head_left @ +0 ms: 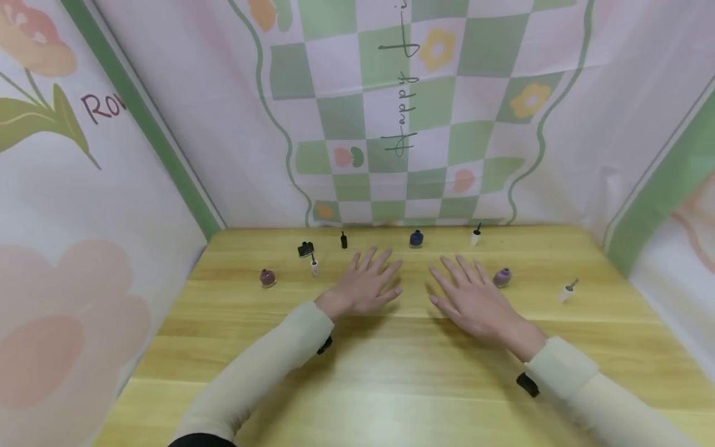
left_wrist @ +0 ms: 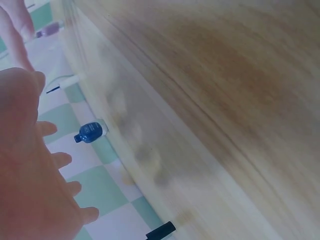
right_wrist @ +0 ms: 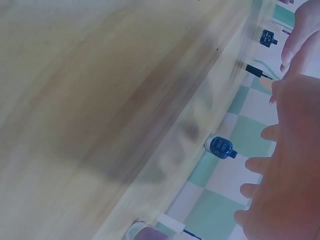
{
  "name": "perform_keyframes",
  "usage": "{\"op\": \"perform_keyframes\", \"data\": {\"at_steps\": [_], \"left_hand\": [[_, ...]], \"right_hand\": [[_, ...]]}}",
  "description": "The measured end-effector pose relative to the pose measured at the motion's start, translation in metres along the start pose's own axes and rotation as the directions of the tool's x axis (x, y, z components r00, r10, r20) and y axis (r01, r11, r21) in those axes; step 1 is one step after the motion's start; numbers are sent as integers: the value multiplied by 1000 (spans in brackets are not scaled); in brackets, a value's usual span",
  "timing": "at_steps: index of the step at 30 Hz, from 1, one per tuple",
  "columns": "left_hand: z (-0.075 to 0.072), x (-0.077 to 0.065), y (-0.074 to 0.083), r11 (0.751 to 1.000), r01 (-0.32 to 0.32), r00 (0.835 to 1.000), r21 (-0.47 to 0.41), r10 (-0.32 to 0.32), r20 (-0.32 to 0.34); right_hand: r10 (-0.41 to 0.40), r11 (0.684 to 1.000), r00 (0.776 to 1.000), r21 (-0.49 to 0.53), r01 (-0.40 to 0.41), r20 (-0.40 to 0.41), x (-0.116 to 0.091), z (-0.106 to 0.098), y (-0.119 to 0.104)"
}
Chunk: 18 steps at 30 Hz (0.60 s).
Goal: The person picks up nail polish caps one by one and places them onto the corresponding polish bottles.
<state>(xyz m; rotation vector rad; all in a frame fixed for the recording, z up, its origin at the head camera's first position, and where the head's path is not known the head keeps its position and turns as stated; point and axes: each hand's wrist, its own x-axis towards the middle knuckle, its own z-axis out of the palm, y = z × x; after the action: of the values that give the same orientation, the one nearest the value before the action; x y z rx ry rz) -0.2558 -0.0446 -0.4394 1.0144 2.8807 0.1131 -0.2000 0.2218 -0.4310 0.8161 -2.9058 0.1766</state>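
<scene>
Both hands are held palm down over the wooden table with fingers spread and nothing in them; shadows lie beneath. My left hand is nearest a white brush cap and a black brush cap, both standing brush up. My right hand is just left of an uncapped purple nail polish bottle. An uncapped blue nail polish bottle stands beyond the gap between the hands, and shows in both wrist views. Farther left are a black nail polish bottle and a brownish-red one.
Two more white brush caps stand on the right, one near the back edge and one farther out. Printed fabric hangs behind the wooden table and along both sides. Dark bands show at both wrists.
</scene>
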Motion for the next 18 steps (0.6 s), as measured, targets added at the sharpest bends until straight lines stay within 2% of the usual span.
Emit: {"op": "perform_keyframes", "data": {"at_steps": [18], "left_hand": [[-7,-12,8,999,-37,999,-31,37,-24]], "right_hand": [[-30,999,999,-14,30,-24,-20,-5,0]]}}
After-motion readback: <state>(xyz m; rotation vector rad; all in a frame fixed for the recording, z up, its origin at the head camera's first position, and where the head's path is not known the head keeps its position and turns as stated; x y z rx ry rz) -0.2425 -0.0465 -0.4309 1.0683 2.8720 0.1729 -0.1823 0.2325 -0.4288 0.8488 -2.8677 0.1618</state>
